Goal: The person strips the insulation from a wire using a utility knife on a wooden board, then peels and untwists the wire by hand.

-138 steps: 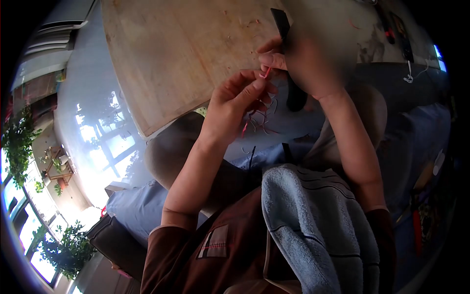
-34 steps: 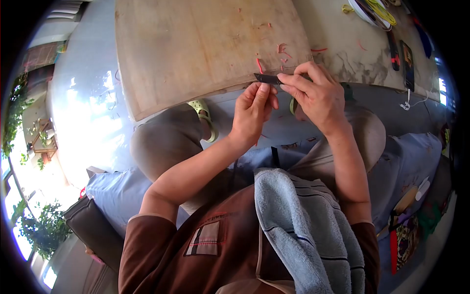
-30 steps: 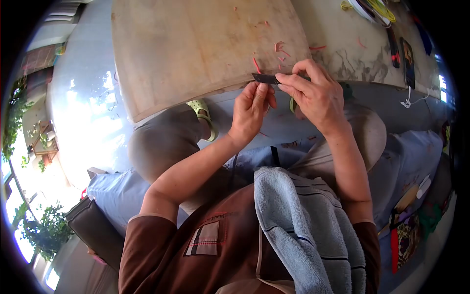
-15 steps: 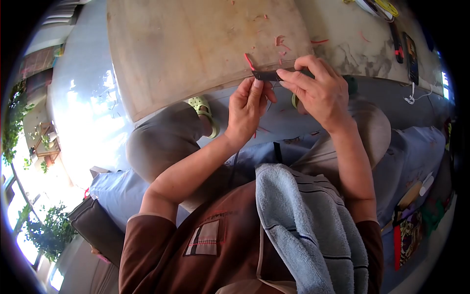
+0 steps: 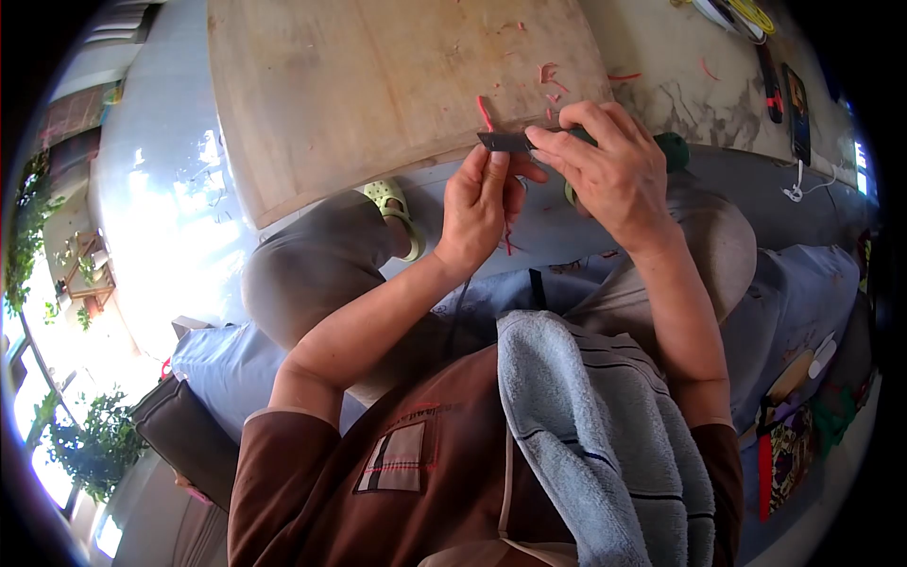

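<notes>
My left hand (image 5: pixel 479 206) pinches a thin red strand (image 5: pixel 485 112) close to the front edge of the wooden board (image 5: pixel 378 94). The strand's free end points up over the board, and more red bits dangle below my fingers. My right hand (image 5: pixel 614 175) is closed on a knife with a dark flat blade (image 5: pixel 504 142) and a partly visible green handle (image 5: pixel 674 151). The blade lies across the strand at my left thumb tip. Small red scraps (image 5: pixel 548 75) are scattered on the board just beyond the blade.
At the upper right lie a black-and-red tool (image 5: pixel 773 94), a phone (image 5: pixel 797 118) with a white cable (image 5: pixel 795 193), and a yellow cord (image 5: pixel 753 15). A light blue towel (image 5: pixel 590 425) hangs over my front. Below the board's edge shows a green clog (image 5: pixel 387 197).
Since about a second ago, the red strand and blade have shifted slightly left in view. Compared with the oldest frame, my hands have come to the board's front edge, the blade now against the strand.
</notes>
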Demonstrator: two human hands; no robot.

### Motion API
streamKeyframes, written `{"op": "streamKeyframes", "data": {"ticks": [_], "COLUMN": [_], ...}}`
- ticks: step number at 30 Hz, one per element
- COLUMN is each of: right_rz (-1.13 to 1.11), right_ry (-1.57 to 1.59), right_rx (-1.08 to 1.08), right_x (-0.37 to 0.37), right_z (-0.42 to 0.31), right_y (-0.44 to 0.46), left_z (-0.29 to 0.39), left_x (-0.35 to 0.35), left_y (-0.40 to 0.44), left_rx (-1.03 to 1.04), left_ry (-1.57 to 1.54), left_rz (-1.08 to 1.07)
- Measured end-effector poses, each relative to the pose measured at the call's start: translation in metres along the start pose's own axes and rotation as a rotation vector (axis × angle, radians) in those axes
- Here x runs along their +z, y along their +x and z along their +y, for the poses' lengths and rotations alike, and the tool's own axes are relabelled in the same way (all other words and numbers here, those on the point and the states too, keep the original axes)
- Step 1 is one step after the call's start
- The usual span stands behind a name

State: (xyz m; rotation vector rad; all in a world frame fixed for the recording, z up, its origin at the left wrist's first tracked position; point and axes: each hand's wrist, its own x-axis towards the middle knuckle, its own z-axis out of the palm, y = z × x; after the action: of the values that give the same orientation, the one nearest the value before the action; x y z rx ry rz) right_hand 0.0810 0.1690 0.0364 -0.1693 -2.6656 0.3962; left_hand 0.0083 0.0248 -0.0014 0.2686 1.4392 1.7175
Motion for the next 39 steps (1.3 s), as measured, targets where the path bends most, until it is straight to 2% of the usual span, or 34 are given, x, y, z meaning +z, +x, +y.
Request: {"op": "streamKeyframes", "data": {"ticks": [6,13,22,25,28,32,39], "right_rz": [-0.013,0.008,0.156,0.043,0.018,0.132,0.122], "right_ry": [0.004,-0.027,-0.011,0.063,-0.003,-0.026,-0.017], "right_rx": [0.033,0.036,0.022,0.065,0.035,0.019,0.034], "right_x": [0.003,0.007,0.019,0.01,0.002,0.013,0.021], "right_z": [-0.003,-0.006,-0.004,-0.004,-0.005,-0.003,-0.004], "right_y": [0.0,0.0,-0.003,0.002,0.003,-0.003,0.005], "left_z": [-0.004,-0.002,0.003,0.002,0.004,0.003,0.006], "left_x": [-0.005,-0.006,-0.002,-0.005,-0.004,-0.004,-0.007], "left_y": [0.001,0.0,-0.001,-0.001,0.0,-0.002,0.0], "left_rx": [0.023,-0.041,-0.083,-0.08,-0.101,-0.101,-0.132], "left_ry": [-0.002,-0.042,-0.208,-0.247,-0.246,-0.246,-0.254], "left_rz": [-0.005,0.027,0.038,0.002,0.01,-0.013,-0.045]}}
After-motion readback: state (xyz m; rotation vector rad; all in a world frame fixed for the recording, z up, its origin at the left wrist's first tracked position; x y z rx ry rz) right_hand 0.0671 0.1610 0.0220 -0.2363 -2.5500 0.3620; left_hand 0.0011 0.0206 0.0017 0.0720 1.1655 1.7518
